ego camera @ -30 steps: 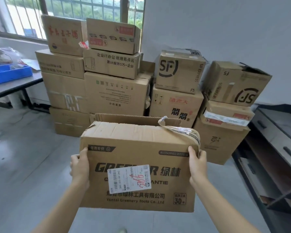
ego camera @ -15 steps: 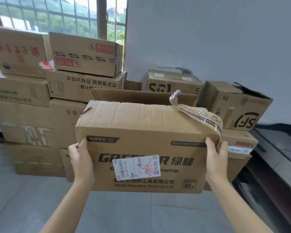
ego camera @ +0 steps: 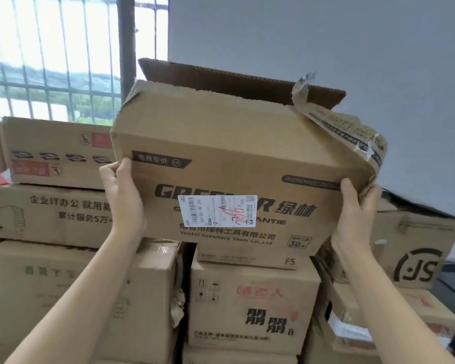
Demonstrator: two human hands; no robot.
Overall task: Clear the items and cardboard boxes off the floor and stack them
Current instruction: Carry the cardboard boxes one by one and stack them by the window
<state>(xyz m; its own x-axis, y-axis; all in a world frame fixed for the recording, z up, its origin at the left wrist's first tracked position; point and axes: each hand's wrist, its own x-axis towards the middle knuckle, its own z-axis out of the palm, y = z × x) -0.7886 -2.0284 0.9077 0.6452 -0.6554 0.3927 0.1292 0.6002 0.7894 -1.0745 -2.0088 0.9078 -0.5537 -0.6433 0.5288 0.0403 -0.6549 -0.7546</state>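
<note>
One cardboard box [ego camera: 221, 143] runs left-right, label [ego camera: 217, 210] facing the camera.
</note>
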